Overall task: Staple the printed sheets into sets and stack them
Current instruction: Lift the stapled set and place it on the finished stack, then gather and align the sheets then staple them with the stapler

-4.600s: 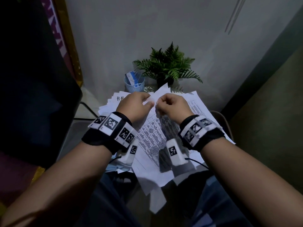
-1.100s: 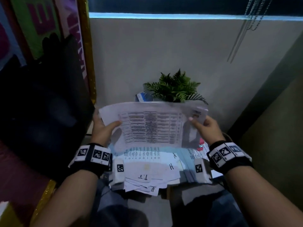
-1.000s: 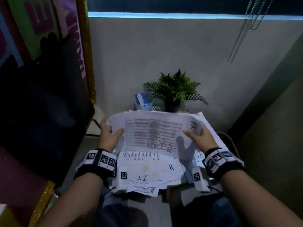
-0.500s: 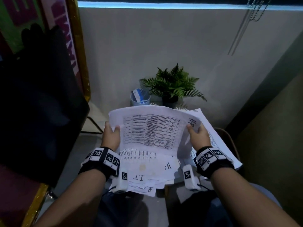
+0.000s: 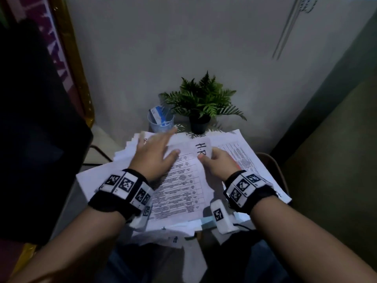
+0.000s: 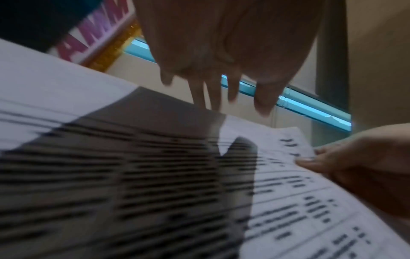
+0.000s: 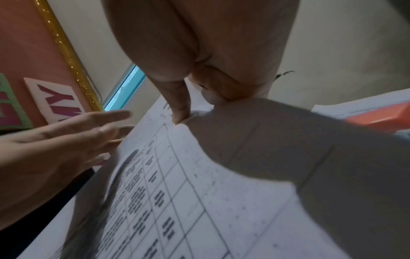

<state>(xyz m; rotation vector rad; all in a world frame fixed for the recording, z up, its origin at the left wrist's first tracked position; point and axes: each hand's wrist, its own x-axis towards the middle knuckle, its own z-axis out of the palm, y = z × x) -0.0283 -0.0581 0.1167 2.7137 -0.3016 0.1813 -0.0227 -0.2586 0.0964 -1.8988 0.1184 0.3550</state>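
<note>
Head view: left hand (image 5: 152,155) hovers spread flat over the white printed table sheet (image 5: 181,186), right hand (image 5: 217,163) pinching its far corner marked "H.R", atop the loose paper pile (image 5: 251,160). No stapler visible; stapling and stacking look largely ahead.

From my end: the top sheet (image 5: 179,180) is white with a black printed table grid and "H.R" in black marker. Behind it I see a green fern (image 5: 204,99) in a black pot, left of that a clear cup (image 5: 160,123) with a blue-white card. Both wristbands (image 5: 122,190) are black, white blocks with black square codes.
</note>
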